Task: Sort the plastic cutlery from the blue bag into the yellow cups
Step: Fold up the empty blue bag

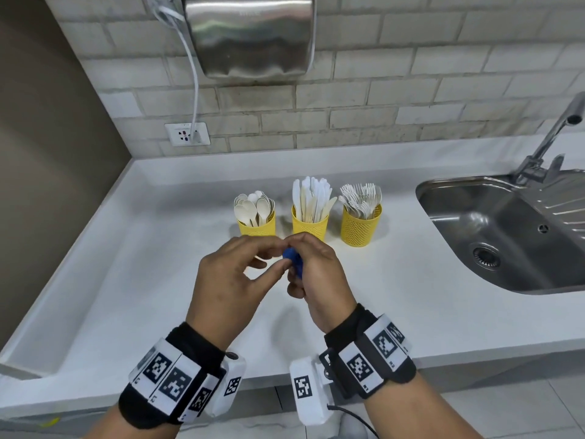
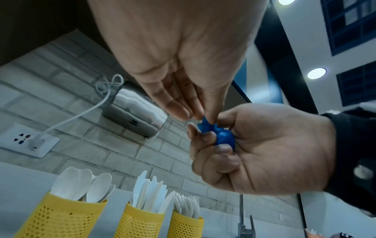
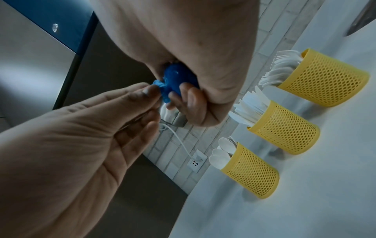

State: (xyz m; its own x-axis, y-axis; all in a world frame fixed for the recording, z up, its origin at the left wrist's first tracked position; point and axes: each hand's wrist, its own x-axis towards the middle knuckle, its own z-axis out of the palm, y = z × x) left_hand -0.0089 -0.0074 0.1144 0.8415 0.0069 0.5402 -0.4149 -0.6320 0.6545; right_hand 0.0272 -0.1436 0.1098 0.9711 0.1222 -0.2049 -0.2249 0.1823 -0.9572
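Observation:
The blue bag (image 1: 292, 258) is crumpled into a small ball above the white counter (image 1: 152, 255). My right hand (image 1: 303, 267) grips the ball with curled fingers. My left hand (image 1: 277, 256) pinches a loose end of it between thumb and fingertips. The left wrist view shows the blue bag (image 2: 222, 138) inside the right fist, and the right wrist view shows the blue bag (image 3: 176, 79) the same way. Behind the hands stand three yellow mesh cups: the spoon cup (image 1: 256, 225), the knife cup (image 1: 309, 226) and the fork cup (image 1: 361, 225), each full of white cutlery.
A steel sink (image 1: 425, 198) with a faucet (image 1: 552, 134) lies at the right. A steel hand dryer (image 1: 253, 36) hangs on the brick wall, and its white cable runs to a socket (image 1: 187, 134). A brown wall closes the left side.

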